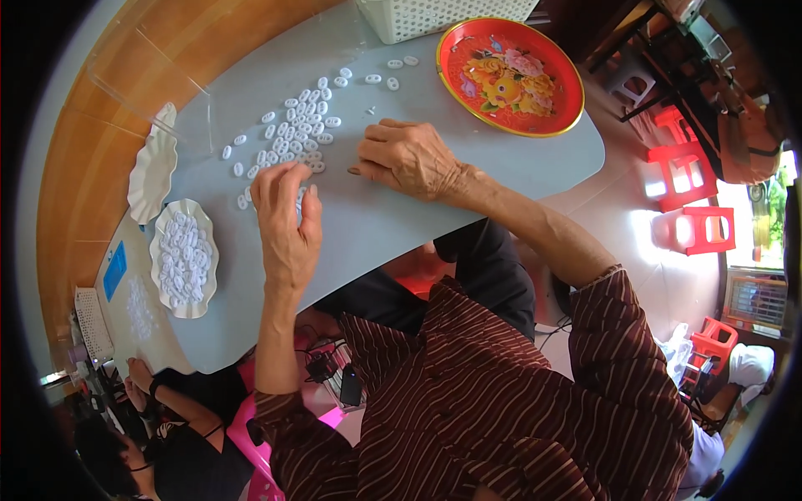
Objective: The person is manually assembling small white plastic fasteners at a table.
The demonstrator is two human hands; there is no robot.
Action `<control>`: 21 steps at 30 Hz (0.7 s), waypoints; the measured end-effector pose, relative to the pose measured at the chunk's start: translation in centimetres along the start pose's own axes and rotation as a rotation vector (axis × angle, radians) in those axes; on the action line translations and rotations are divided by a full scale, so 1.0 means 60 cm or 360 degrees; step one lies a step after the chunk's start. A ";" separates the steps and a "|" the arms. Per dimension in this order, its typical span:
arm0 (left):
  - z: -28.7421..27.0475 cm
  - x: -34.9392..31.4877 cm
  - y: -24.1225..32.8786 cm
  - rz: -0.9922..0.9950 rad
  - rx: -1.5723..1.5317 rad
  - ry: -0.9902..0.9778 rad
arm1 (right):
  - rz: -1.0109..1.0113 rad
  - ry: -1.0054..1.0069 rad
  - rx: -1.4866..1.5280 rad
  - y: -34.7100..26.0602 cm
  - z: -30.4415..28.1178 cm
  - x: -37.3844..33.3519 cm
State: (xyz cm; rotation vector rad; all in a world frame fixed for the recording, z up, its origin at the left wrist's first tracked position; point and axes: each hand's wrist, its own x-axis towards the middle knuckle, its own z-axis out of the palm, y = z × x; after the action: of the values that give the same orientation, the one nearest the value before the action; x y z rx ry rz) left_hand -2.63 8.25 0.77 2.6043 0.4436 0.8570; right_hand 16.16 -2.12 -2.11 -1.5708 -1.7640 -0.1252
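On the table (468, 188), small white rings (292, 134) lay scattered; they looked light, stiff, best pinched edgewise. Left hand (286, 219) pinched at some, grip nearly closed; right hand (407, 157) rested curled, apparently empty.

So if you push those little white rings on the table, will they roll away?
Probably not: the small white rings lie flat on the grey table, so they would likely slide. They look light, since many sit heaped in the scalloped white dish. They seem stiff, keeping their shape beside the left hand.
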 end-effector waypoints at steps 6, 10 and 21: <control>0.032 -0.042 0.039 -0.0273 -0.0233 0.0049 | 0.0269 0.0075 0.0344 0.009 -0.011 0.002; 0.044 -0.052 0.035 -0.0353 -0.0286 0.0105 | 0.0649 0.0208 0.0823 0.006 -0.019 0.001; 0.045 -0.049 0.052 -0.0039 0.0034 -0.0049 | 0.0708 0.0213 0.0716 -0.004 -0.045 -0.024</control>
State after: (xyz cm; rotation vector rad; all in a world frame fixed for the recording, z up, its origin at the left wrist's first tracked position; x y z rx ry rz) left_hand -2.65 3.71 -1.38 2.6223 0.4781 0.8075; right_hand 17.13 -4.76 -0.92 -1.5307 -1.1974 0.3516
